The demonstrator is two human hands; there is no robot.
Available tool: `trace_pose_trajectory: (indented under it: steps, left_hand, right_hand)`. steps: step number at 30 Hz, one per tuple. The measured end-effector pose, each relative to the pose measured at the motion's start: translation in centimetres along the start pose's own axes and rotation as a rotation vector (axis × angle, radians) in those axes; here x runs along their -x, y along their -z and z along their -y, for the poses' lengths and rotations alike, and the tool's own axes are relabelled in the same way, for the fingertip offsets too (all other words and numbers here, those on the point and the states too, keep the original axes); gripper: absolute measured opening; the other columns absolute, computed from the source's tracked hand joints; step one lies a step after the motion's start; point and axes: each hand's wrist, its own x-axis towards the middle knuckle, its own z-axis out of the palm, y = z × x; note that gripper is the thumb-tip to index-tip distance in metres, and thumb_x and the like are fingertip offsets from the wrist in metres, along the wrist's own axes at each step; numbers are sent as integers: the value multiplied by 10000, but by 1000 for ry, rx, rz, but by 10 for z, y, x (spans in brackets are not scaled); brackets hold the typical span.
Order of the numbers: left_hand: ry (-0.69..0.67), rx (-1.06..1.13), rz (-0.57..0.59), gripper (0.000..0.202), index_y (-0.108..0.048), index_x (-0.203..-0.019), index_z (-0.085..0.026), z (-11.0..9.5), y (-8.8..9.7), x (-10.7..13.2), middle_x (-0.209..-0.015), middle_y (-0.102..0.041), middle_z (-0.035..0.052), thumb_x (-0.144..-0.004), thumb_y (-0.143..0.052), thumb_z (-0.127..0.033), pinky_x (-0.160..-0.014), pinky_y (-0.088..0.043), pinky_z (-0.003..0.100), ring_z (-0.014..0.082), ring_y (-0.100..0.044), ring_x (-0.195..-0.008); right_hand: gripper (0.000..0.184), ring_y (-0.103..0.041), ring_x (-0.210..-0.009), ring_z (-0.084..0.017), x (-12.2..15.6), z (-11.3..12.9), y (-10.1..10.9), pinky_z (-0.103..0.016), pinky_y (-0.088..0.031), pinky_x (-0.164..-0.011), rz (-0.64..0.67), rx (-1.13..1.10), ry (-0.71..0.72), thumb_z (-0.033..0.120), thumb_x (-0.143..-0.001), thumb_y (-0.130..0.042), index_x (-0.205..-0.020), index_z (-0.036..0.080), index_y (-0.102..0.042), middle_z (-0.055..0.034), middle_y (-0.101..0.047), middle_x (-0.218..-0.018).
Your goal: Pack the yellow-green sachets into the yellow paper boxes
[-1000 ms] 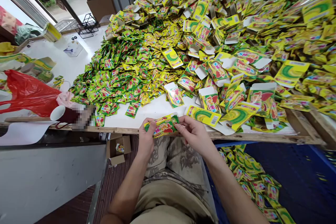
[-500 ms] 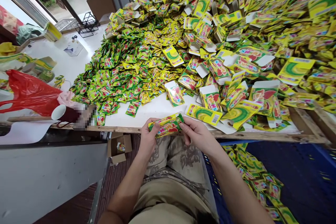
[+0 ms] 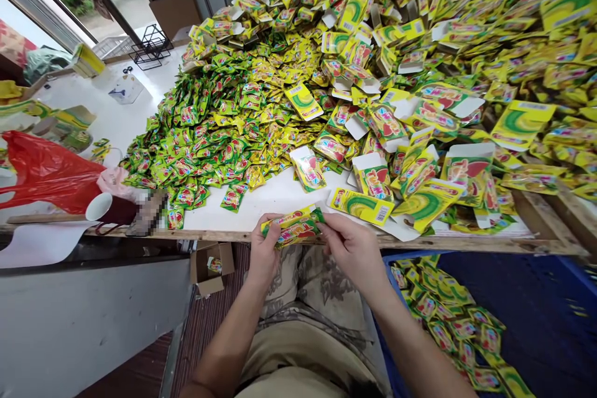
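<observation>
Just over the table's front edge, my left hand [image 3: 265, 249] grips a small yellow and green candy box [image 3: 295, 228] with watermelon pictures, its thumb across the front. At the box's right end, my right hand [image 3: 347, 245] pinches a green candy packet [image 3: 319, 214] that pokes out of the opening. How far the packet reaches into the box is hidden. Beyond my hands lie flat cartons, among them a yellow carton [image 3: 361, 205] with a barcode. A big heap of green and yellow candy packets [image 3: 209, 130] spreads behind them.
A dark red mug [image 3: 119, 210] and a red plastic bag [image 3: 51, 171] stand at the left of the white table [image 3: 261, 202]. Below right, a blue crate [image 3: 527, 298] holds filled boxes. An open cardboard box [image 3: 226, 258] sits on the floor.
The view has shifted slightly, with the table's left side sliding left. Both hands keep hold of the box and packet; the right hand's fingers have curled a little closer to the box's end.
</observation>
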Motion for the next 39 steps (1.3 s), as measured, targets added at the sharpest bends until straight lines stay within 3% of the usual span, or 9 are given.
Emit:
trace_pose_trajectory:
  steps: [4,7,11,15,19,24,31,35,39]
  left_hand:
    - [-12,3,1,400,-591,-830,-172,0,-1,1,-779,-684,23,-649,-742,-494,-671,-533,297,176,-656,-706]
    - [-17,34,-25,395,-577,-811,-173,1,-2,4,-762,-680,13,-644,-746,-489,-657,-533,290,166,-652,-680]
    - [-38,70,-65,402,-569,-799,-170,3,-2,8,-719,-666,-1,-632,-759,-482,-626,-535,276,151,-644,-641]
    - [-68,73,-58,385,-570,-819,-171,2,1,10,-729,-669,4,-675,-723,-494,-584,-532,261,150,-647,-631]
    - [-73,48,-23,384,-565,-846,-178,1,4,11,-768,-679,14,-672,-729,-480,-607,-539,268,158,-660,-666]
    - [-77,-36,42,516,-588,-875,-169,7,4,13,-814,-691,21,-482,-860,-364,-695,-536,256,156,-658,-734]
    - [-73,-78,-7,353,-617,-859,-165,7,-4,10,-817,-711,13,-574,-819,-217,-706,-524,240,134,-658,-731]
    - [-68,-80,-16,352,-628,-842,-161,6,-8,9,-809,-715,16,-559,-826,-224,-709,-524,253,144,-658,-727]
    - [-54,-66,-30,364,-632,-836,-158,7,-9,9,-800,-714,15,-540,-832,-223,-706,-525,260,145,-654,-720]
  right_hand:
    - [159,-616,-747,-181,2,2,1,-281,-465,-621,-119,-17,59,294,-867,-547,-858,210,-682,-65,-672,-887]
    - [147,-577,-640,-153,3,0,0,-268,-441,-564,-116,-27,46,297,-838,-588,-841,201,-699,-49,-668,-802]
    - [232,-480,-411,-108,3,-4,-1,-240,-384,-430,117,-174,-113,347,-852,-544,-909,188,-704,9,-603,-581]
    - [373,-455,-327,-114,2,-6,4,-217,-337,-364,425,-407,-238,430,-879,-470,-1074,165,-645,57,-480,-417]
    - [366,-434,-329,-99,-1,-3,6,-201,-311,-350,511,-467,-250,472,-865,-500,-1046,177,-619,68,-456,-424]
    - [332,-451,-361,-97,0,-5,-5,-215,-332,-357,419,-405,-223,495,-859,-499,-891,186,-614,39,-525,-533]
    - [316,-443,-470,-117,12,-9,-13,-242,-343,-441,71,-122,-107,449,-848,-558,-658,198,-523,24,-470,-532]
    - [346,-435,-556,-125,10,3,-10,-244,-346,-499,-18,-33,0,383,-894,-495,-602,206,-441,8,-447,-581]
    - [290,-484,-553,-131,9,10,-4,-249,-378,-515,-17,-49,-18,356,-908,-461,-663,205,-490,-2,-492,-607]
